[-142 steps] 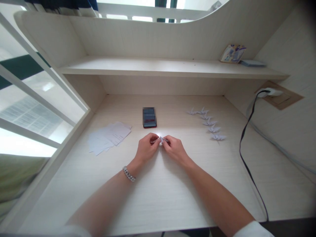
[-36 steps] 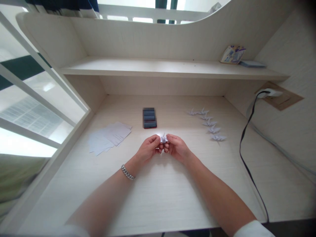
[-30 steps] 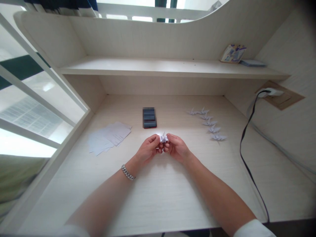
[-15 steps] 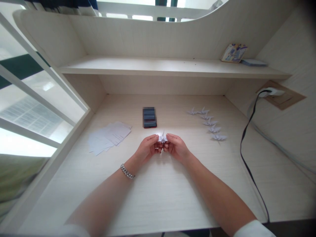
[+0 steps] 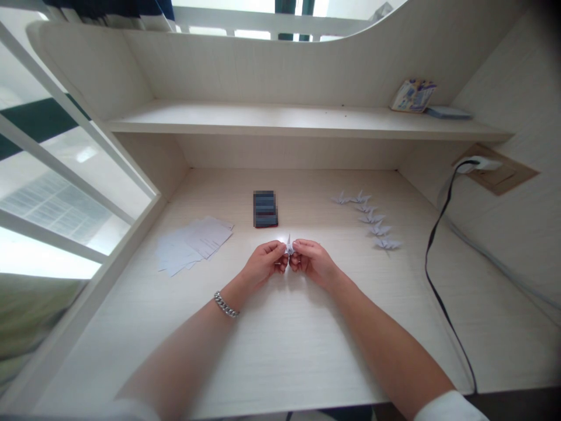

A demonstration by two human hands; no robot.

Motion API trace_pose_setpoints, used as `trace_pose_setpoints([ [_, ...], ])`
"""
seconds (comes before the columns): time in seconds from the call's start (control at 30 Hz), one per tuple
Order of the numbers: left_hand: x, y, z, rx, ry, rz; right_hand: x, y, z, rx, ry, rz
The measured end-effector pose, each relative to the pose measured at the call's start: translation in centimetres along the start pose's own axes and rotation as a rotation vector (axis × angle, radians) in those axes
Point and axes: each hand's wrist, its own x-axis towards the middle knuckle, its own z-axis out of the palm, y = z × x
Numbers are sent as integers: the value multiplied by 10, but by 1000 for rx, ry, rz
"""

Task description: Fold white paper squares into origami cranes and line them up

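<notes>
A small folded piece of pale paper sits pinched between both hands above the desk's middle. My left hand, with a metal bracelet at its wrist, is closed on the paper's left side. My right hand is closed on its right side, fingertips almost touching the left ones. Most of the paper is hidden by the fingers. A row of several finished paper cranes lies to the right on the desk. A loose stack of paper sheets lies to the left.
A dark phone lies flat just beyond the hands. A black cable runs from a wall socket down across the desk's right side. A shelf above carries a small printed packet. White rails border the left.
The folded paper was held flatter and wider 4.7 s ago. Since then my hands have drawn closer and pinch it upright; over the last second they barely shifted.
</notes>
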Motion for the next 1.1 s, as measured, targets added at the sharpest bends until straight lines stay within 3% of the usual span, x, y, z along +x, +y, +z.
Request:
trace_pose_setpoints([
  [0.63, -1, 0, 1, -122, 5, 22, 5, 6, 0, 193, -25, 12],
  [0.8, 0, -1, -1, -128, 42, 27, 6, 4, 1, 205, 28, 47],
  [1.1, -1, 0, 2, -148, 54, 22, 5, 3, 1, 192, 84, -25],
])
